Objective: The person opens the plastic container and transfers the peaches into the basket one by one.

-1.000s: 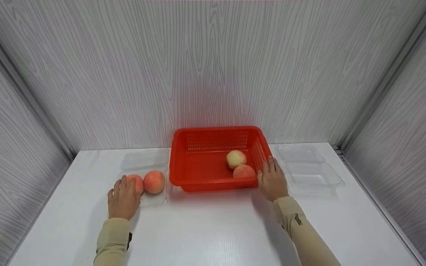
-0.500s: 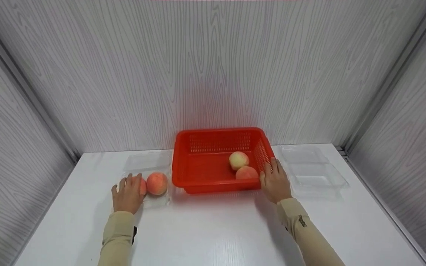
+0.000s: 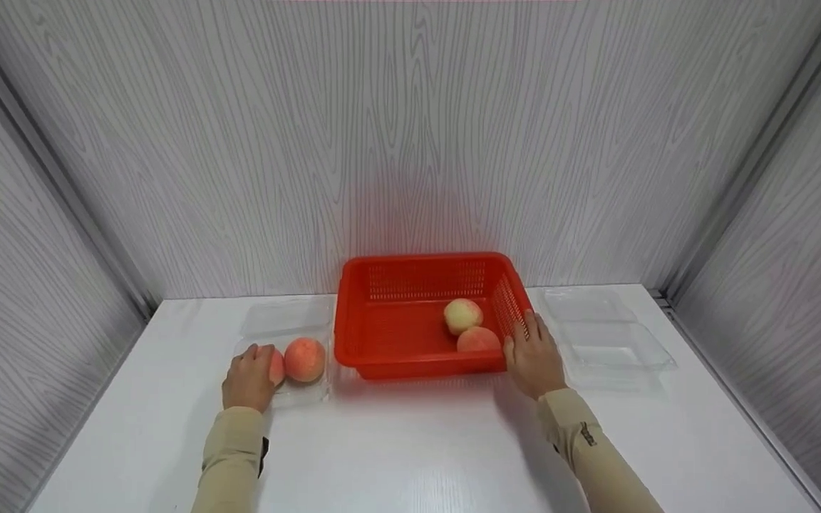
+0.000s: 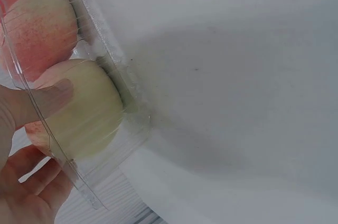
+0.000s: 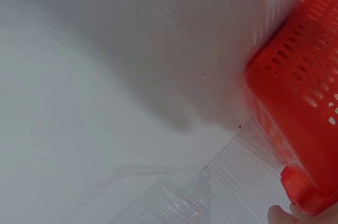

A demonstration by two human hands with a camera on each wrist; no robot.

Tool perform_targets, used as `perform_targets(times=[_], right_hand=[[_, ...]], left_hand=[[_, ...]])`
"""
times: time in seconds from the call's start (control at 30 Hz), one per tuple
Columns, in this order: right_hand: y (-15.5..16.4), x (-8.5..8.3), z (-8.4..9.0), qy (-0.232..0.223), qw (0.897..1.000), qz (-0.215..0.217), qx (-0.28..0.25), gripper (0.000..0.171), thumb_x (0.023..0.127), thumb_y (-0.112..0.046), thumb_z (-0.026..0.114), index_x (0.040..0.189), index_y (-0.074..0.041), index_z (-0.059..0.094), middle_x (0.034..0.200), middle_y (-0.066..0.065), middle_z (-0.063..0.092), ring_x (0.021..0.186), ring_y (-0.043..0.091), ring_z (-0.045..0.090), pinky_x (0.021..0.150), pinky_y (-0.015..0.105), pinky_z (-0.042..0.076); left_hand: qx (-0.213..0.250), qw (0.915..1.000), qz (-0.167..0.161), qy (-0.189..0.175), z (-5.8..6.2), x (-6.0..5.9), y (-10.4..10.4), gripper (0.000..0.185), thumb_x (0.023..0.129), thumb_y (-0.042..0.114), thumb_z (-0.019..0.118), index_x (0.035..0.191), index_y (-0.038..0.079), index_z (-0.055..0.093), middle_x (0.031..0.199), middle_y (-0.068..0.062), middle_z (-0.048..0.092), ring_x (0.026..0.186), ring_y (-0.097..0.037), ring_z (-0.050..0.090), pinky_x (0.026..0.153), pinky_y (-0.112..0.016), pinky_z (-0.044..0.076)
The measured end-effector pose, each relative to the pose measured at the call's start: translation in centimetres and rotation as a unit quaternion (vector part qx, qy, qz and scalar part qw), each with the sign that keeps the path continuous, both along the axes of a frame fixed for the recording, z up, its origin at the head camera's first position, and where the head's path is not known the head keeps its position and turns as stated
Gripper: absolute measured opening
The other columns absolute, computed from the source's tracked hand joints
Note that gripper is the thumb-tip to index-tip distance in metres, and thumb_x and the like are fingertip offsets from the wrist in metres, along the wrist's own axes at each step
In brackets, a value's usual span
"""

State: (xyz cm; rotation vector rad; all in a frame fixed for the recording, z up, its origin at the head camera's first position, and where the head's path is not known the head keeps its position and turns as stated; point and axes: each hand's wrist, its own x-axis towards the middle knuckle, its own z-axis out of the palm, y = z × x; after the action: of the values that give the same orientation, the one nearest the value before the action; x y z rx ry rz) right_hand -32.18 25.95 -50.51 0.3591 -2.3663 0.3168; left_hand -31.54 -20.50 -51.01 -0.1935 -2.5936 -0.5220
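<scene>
My left hand (image 3: 248,381) holds a peach (image 4: 90,113) that sits in a clear plastic clamshell box (image 4: 129,78). In the left wrist view the thumb lies across this peach, with the other fingers at its far side. A second peach (image 3: 304,359) sits beside it in the same box. My right hand (image 3: 535,360) rests at the front right corner of a red plastic basket (image 3: 425,368), its fingers stretched along the rim. Two more peaches, one pale (image 3: 463,316) and one pinker (image 3: 479,340), lie in the basket's right side.
Right of the basket lies another clear clamshell box (image 3: 613,344), its lid (image 3: 589,304) folded back toward the wall. The left box's lid (image 3: 289,317) is also laid back. A grey wood-grain wall (image 3: 410,128) stands behind the white table (image 3: 396,449).
The left hand's fingers have closed further around the peach. The right hand stays at the basket's corner. The whole view has shifted slightly.
</scene>
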Motion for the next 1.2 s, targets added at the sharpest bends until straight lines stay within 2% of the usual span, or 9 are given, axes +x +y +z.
perform_targets(times=[0.23, 0.43, 0.6, 0.73, 1.0, 1.2], right_hand=[[-0.2, 0.1, 0.1, 0.014, 1.000, 0.011, -0.013, 0.032, 0.096, -0.009, 0.048, 0.112, 0.018, 0.058, 0.129, 0.040, 0.052, 0.120, 0.057, 0.050, 0.102, 0.063, 0.043], [-0.1, 0.0, 0.1, 0.021, 1.000, 0.010, -0.003, 0.033, 0.096, -0.009, 0.047, 0.112, 0.019, 0.057, 0.128, 0.041, 0.052, 0.119, 0.058, 0.051, 0.102, 0.062, 0.043], [-0.2, 0.0, 0.0, -0.007, 1.000, 0.006, -0.010, 0.038, 0.098, -0.010, 0.048, 0.119, 0.020, 0.056, 0.131, 0.042, 0.051, 0.123, 0.057, 0.048, 0.106, 0.061, 0.040], [-0.1, 0.0, 0.2, -0.022, 1.000, 0.004, -0.015, 0.039, 0.098, -0.010, 0.047, 0.121, 0.020, 0.055, 0.133, 0.041, 0.049, 0.125, 0.057, 0.047, 0.107, 0.061, 0.039], [0.0, -0.1, 0.6, 0.012, 1.000, 0.009, -0.008, 0.036, 0.097, -0.008, 0.049, 0.118, 0.020, 0.055, 0.129, 0.040, 0.051, 0.120, 0.056, 0.050, 0.104, 0.060, 0.042], [-0.4, 0.4, 0.3, -0.007, 1.000, 0.009, -0.019, 0.037, 0.097, -0.009, 0.049, 0.119, 0.020, 0.055, 0.131, 0.041, 0.050, 0.122, 0.057, 0.049, 0.104, 0.061, 0.042]], left_hand=[[0.002, 0.9999, 0.010, 0.002, 0.0, -0.2, 0.2, 0.035, 0.074, -0.011, 0.077, 0.105, -0.007, 0.061, 0.102, -0.031, 0.061, 0.091, -0.053, 0.061, 0.068, -0.066, 0.055], [-0.002, 0.9989, 0.032, -0.034, 0.5, -0.2, 0.7, 0.039, 0.078, -0.005, 0.082, 0.111, -0.007, 0.062, 0.114, -0.034, 0.061, 0.102, -0.055, 0.059, 0.077, -0.066, 0.054], [-0.002, 0.9983, 0.041, -0.042, 0.6, 0.1, 0.8, 0.041, 0.078, -0.006, 0.082, 0.113, -0.007, 0.062, 0.118, -0.036, 0.060, 0.103, -0.055, 0.059, 0.078, -0.066, 0.054], [-0.004, 0.9988, 0.039, -0.030, 0.5, 0.0, 0.8, 0.041, 0.076, -0.005, 0.083, 0.111, -0.007, 0.061, 0.114, -0.035, 0.061, 0.101, -0.055, 0.060, 0.074, -0.066, 0.055], [-0.014, 0.9989, 0.036, -0.028, 0.6, -0.2, 0.9, 0.042, 0.074, -0.003, 0.085, 0.110, -0.006, 0.062, 0.109, -0.033, 0.062, 0.097, -0.054, 0.060, 0.072, -0.065, 0.056], [-0.043, 0.9986, 0.009, -0.028, 0.2, -0.1, -0.1, 0.044, 0.077, 0.003, 0.084, 0.112, -0.006, 0.060, 0.108, -0.033, 0.057, 0.096, -0.053, 0.056, 0.065, -0.064, 0.055]])
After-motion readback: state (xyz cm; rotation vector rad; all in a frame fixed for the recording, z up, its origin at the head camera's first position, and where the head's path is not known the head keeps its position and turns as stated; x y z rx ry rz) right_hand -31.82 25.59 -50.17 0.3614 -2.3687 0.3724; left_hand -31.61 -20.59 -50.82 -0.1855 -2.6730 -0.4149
